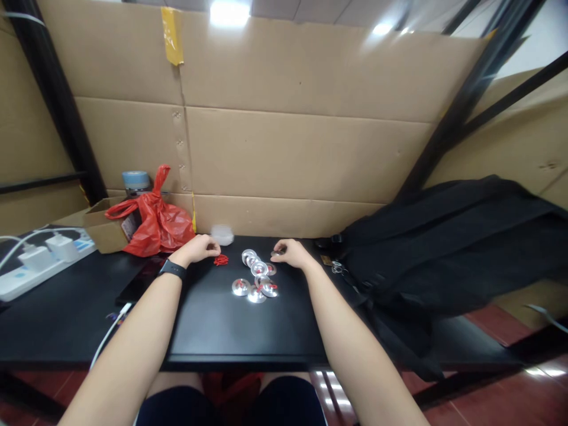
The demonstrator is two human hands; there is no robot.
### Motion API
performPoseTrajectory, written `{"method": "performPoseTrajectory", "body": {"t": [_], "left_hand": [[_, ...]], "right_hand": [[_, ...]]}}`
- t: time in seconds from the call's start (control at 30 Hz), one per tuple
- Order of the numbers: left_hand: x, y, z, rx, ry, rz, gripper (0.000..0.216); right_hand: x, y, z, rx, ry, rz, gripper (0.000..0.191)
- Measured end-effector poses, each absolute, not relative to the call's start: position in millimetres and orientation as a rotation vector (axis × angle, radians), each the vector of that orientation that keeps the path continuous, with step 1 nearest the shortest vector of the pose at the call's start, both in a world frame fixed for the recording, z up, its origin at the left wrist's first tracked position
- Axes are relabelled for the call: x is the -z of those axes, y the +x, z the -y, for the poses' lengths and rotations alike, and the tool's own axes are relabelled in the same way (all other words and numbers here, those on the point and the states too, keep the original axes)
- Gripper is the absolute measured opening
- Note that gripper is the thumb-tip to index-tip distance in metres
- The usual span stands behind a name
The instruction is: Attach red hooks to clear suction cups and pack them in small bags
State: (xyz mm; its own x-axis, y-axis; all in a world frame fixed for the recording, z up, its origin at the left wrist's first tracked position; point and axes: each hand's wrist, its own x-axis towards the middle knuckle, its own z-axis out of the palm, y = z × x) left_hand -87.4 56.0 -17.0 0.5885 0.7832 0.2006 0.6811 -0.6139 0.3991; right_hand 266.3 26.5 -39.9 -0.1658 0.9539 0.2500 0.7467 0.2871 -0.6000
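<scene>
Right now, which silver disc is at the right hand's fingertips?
The far-right disc, at the back of the cluster, right by the right hand; the other discs lie apart from it, further left and closer in.

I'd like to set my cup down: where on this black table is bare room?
Bare: the near strip of the table between the forearms, from the silver discs to the front edge. Crowded: the far side, with discs, red bits, left hand and right hand; the black bag covers the right end.
</scene>
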Motion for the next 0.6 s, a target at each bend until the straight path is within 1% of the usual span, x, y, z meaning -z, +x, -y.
{"method": "performPoseTrajectory", "body": {"t": [0.17,0.23,0.33,0.4,0.47,0.6], "left_hand": [[12.8,-83.6,-52.3,-0.516,2.574,-1.221,0.026],[11.5,-80.6,-50.1,-0.515,2.586,-1.234,0.030],[10.8,-76.1,-47.9,-0.526,2.613,-1.236,0.033],[11.3,-73.5,-47.3,-0.532,2.631,-1.214,0.032],[12.2,-71.2,-47.0,-0.543,2.629,-1.180,0.031],[12.2,-66.8,-44.3,-0.602,2.606,-1.111,0.026]], "right_hand": [[31.9,267.1,-22.5,-0.441,-1.538,2.024,0.021],[24.6,264.5,-18.3,-0.453,-1.480,2.084,0.023],[13.9,257.3,-10.8,-0.657,-1.303,2.282,0.033],[9.7,252.1,-6.4,-0.798,-1.234,2.377,0.035],[8.1,248.0,-3.3,-0.826,-1.238,2.392,0.031],[8.0,246.0,-0.4,-0.826,-1.298,2.348,0.011]]}}
